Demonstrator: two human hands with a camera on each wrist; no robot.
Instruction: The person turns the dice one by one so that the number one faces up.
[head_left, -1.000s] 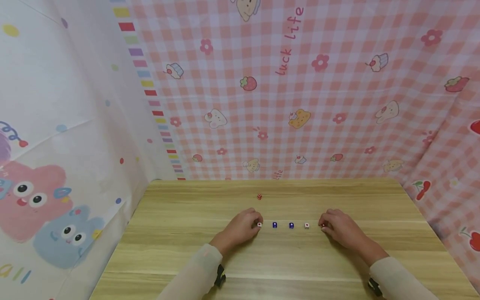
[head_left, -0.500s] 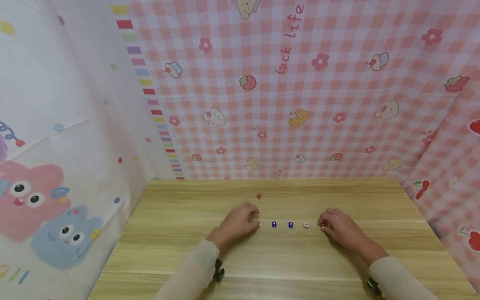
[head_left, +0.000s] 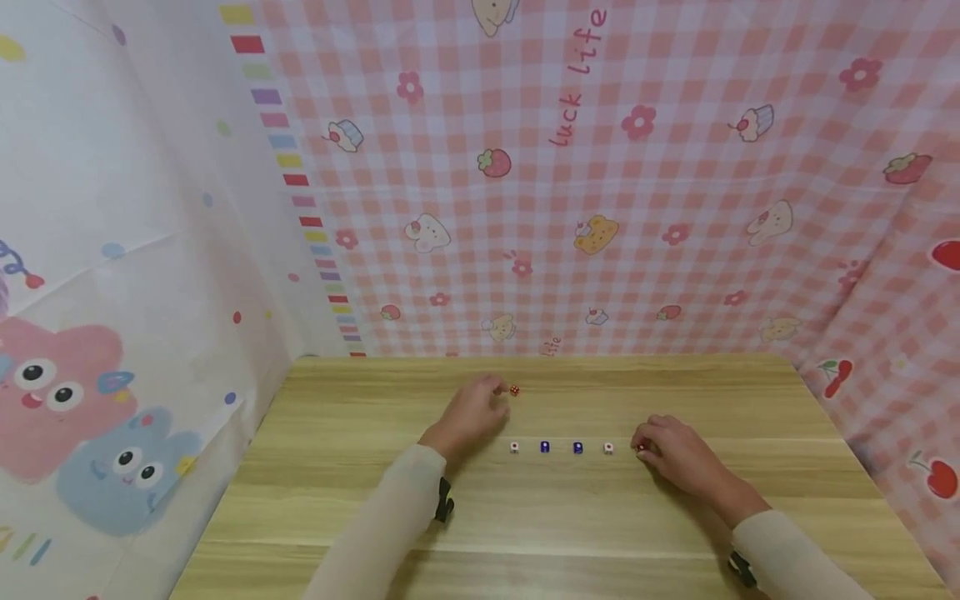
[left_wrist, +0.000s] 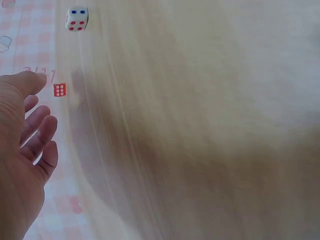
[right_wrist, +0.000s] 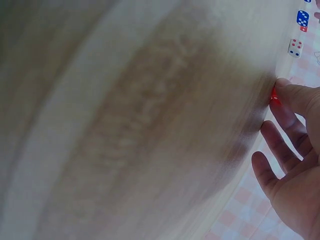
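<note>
Beside the red die at the back of the table, my left hand hovers with its fingers parted and relaxed. In the left wrist view a small gap shows between the thumb and that red die. My right hand pinches a second red die between thumb and forefinger at the right end of a row. Leftward from it in the row are a white die, a blue die, another blue die and a white die.
The dice are on a wood-grain table. A pink checked cloth hangs behind its back edge, and a white cartoon cloth hangs on the left.
My left hand has let go of the white die at the row's left end and moved back to the lone red die. The right hand keeps its pinch on the other red die.
</note>
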